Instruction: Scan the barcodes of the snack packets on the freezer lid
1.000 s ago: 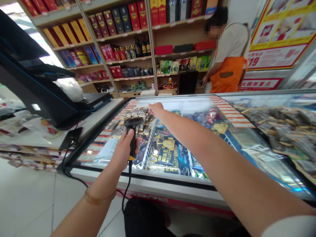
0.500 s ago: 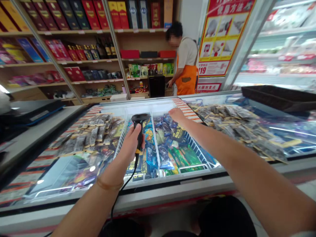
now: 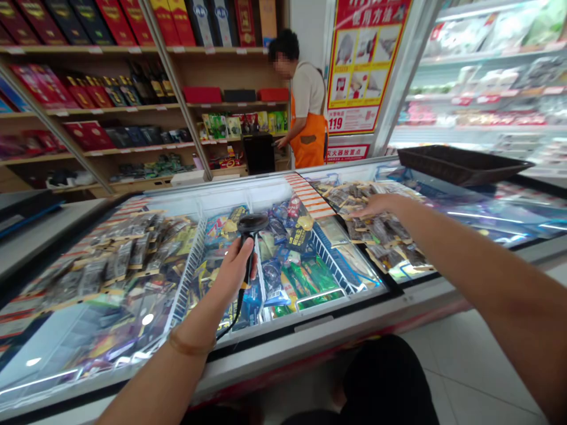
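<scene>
My left hand is wrapped round the handle of a black barcode scanner, its cable hanging down past my wrist. The scanner is above the open middle of a chest freezer, over wire baskets of colourful ice-cream packets. Green packets and a dark packet with yellow lettering lie to its right. My right hand is over a pile of small clear-fronted packets on the right-hand glass lid, fingers stretched out and seemingly touching them.
Another heap of similar packets lies on the left glass. A black tray rests at the back right. Behind the freezer, a person in an orange apron stands by shelves of boxes. A lit refrigerated shelf is at right.
My right hand has moved from above the basket's back right corner to the packets on the right, its fingers extending. The view has turned right. My left hand still holds the scanner.
</scene>
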A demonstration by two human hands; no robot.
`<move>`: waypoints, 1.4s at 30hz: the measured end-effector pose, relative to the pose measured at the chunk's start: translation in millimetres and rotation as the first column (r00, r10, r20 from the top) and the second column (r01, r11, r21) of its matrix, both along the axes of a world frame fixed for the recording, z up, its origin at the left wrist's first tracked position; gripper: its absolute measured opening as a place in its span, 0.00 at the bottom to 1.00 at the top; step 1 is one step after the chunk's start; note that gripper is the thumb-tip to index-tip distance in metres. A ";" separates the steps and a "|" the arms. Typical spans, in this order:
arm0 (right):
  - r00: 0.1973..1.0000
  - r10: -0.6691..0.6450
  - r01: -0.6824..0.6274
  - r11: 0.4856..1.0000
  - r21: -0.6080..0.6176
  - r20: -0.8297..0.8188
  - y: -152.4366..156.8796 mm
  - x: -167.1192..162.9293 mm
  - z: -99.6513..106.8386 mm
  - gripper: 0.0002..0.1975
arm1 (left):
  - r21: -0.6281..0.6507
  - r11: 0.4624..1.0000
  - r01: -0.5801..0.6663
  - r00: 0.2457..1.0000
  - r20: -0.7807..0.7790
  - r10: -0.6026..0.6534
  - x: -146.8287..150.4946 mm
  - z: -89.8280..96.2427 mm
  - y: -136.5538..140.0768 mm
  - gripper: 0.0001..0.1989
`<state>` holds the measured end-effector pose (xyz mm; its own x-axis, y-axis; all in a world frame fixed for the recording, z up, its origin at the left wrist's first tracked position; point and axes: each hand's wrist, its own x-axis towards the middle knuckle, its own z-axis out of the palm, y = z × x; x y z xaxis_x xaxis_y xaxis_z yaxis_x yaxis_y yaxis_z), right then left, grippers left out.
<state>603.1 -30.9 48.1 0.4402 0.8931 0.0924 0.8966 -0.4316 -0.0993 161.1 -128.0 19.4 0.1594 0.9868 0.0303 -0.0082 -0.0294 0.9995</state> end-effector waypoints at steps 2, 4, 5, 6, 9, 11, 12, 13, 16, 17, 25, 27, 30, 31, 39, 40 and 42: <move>0.996 0.057 -0.070 0.978 -0.199 -0.073 -1.8 -12.5 2.5 0.23 | -0.002 1.000 0.006 1.000 0.002 -0.006 0.6 -1.7 -0.8 0.25; 0.988 0.106 -0.134 0.953 -0.272 -0.115 -2.1 -24.9 7.5 0.21 | -0.001 1.000 -0.002 1.000 0.022 0.002 -1.2 -2.5 -0.8 0.25; 0.980 0.141 -0.175 0.945 -0.276 -0.139 -1.5 -29.8 10.5 0.18 | 0.004 1.000 -0.009 0.999 0.033 0.009 -2.9 -2.4 -0.5 0.25; 0.970 0.177 -0.217 0.938 -0.269 -0.165 -0.1 -34.0 13.4 0.16 | 0.012 1.000 -0.015 0.999 0.041 0.014 -5.0 -2.0 -0.1 0.25; 0.944 0.237 -0.270 0.954 -0.127 -0.231 9.7 -45.8 20.4 0.12 | 0.038 0.999 -0.036 0.998 0.055 0.034 -11.5 0.0 1.2 0.25; 0.915 0.253 -0.238 0.968 0.085 -0.316 19.8 -59.6 22.2 0.12 | 0.046 0.998 -0.048 0.997 0.063 0.045 -14.1 1.0 1.8 0.25; 0.876 0.276 -0.216 0.958 0.189 -0.396 25.0 -69.8 21.9 0.13 | 0.043 0.998 -0.050 0.997 0.068 0.047 -14.6 1.3 1.9 0.25; 0.810 0.317 -0.196 0.939 0.282 -0.494 29.8 -82.5 20.6 0.13 | 0.038 0.998 -0.051 0.996 0.071 0.048 -14.7 1.2 1.8 0.25; 0.500 0.419 -0.121 0.900 0.418 -0.758 41.2 -134.1 10.2 0.13 | 0.027 0.999 -0.033 0.997 0.065 0.031 -12.6 -0.1 0.9 0.26; 0.394 0.436 -0.092 0.895 0.437 -0.809 44.1 -154.2 4.4 0.13 | 0.029 0.999 -0.024 0.998 0.058 0.022 -11.7 -0.8 0.5 0.26; 0.104 0.540 0.062 0.835 0.547 -0.835 64.0 -265.6 -61.4 0.10 | 0.024 0.999 0.034 0.999 0.018 -0.034 -8.4 -11.4 2.0 0.26; 0.152 0.575 0.011 0.812 0.583 -0.804 66.8 -269.1 -71.8 0.11 | 0.022 0.998 0.053 0.999 -0.008 -0.053 -7.7 -14.7 3.5 0.26; 0.139 0.598 -0.029 0.799 0.600 -0.789 69.0 -266.0 -77.1 0.13 | 0.021 0.996 0.086 0.995 -0.050 -0.085 -6.1 -17.6 5.1 0.25; 0.127 0.593 -0.020 0.803 0.596 -0.795 69.4 -264.7 -76.9 0.14 | 0.022 0.995 0.094 0.994 -0.062 -0.093 -5.6 -18.0 5.3 0.25; 0.189 0.581 -0.008 0.807 0.591 -0.791 68.5 -265.5 -69.9 0.14 | 0.028 0.989 0.148 0.987 -0.068 -0.146 -4.3 -18.7 5.1 0.25; 0.194 0.580 -0.004 0.807 0.591 -0.791 67.9 -265.9 -69.4 0.14 | 0.027 0.988 0.150 0.987 -0.068 -0.148 -4.4 -18.8 5.4 0.25; 0.185 0.574 0.009 0.811 0.586 -0.798 67.2 -266.1 -68.9 0.14 | 0.024 0.988 0.153 0.986 -0.070 -0.151 -4.9 -18.8 5.9 0.25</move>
<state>337.0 36.3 -20.8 0.1801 0.9661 0.1852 0.0644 0.1763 -0.9822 156.3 -122.1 0.6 0.3098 0.9498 0.0432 0.0524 -0.0624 0.9967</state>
